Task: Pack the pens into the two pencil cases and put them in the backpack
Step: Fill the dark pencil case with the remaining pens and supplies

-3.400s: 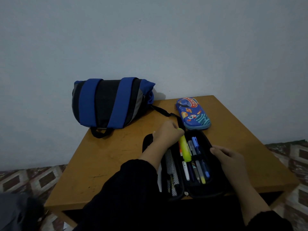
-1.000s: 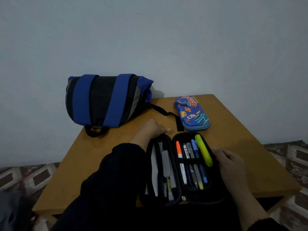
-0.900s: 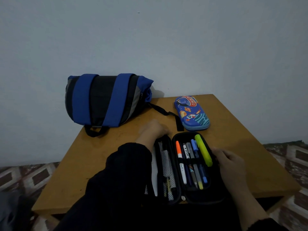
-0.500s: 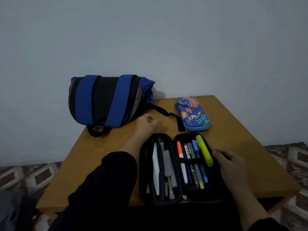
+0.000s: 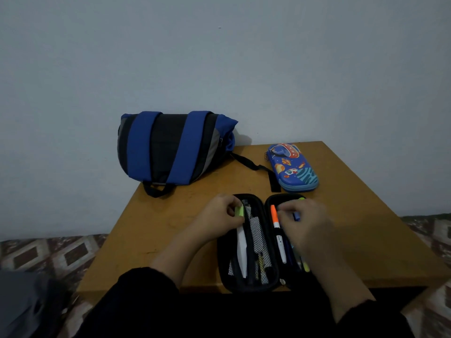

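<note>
Black pencil case (image 5: 249, 285) splayed open, mesh pocket, left hand (image 5: 217, 219) pinching green cap (image 5: 239, 211), right hand (image 5: 305, 225) curled over pens (image 5: 278, 236), wooden bench (image 5: 156, 230).

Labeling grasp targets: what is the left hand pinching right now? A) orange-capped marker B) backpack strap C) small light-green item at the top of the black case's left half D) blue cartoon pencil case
C: the left hand pinches the small light-green item over the black case's left half; the orange-capped marker lies in the right half.
</note>
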